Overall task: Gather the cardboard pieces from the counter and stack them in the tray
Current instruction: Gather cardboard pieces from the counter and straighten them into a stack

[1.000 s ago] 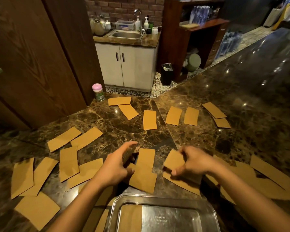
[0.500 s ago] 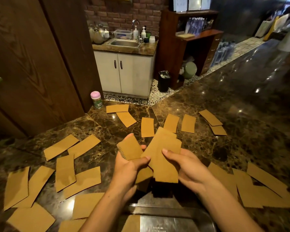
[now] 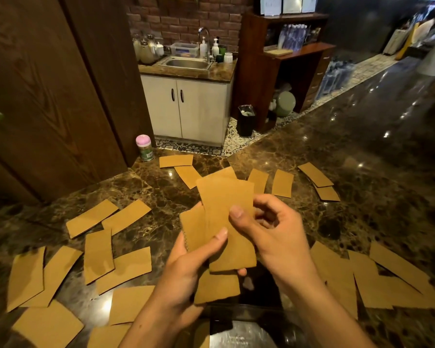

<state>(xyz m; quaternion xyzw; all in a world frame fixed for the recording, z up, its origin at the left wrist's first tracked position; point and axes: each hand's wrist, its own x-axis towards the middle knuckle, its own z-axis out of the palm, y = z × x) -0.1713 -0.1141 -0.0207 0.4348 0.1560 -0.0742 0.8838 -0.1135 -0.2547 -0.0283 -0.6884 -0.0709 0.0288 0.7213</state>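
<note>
— What covered the dark marble table?
— Loose cardboard pieces, spread beyond the tray and to either side of it.
— The left hand?
— Raised above the tray, its thumb clamped a fanned stack.
— The right hand?
— Beside it, it pinched the stack's front piece.

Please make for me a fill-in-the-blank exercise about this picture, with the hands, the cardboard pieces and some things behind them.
1. The left hand and the right hand hold a few cardboard pieces; many more lie on the marble ____.
2. The jar by the wooden panel has a ____ lid.
3. The white cabinet under the sink has ____ doors.

Missing words: counter; pink; two.
</note>
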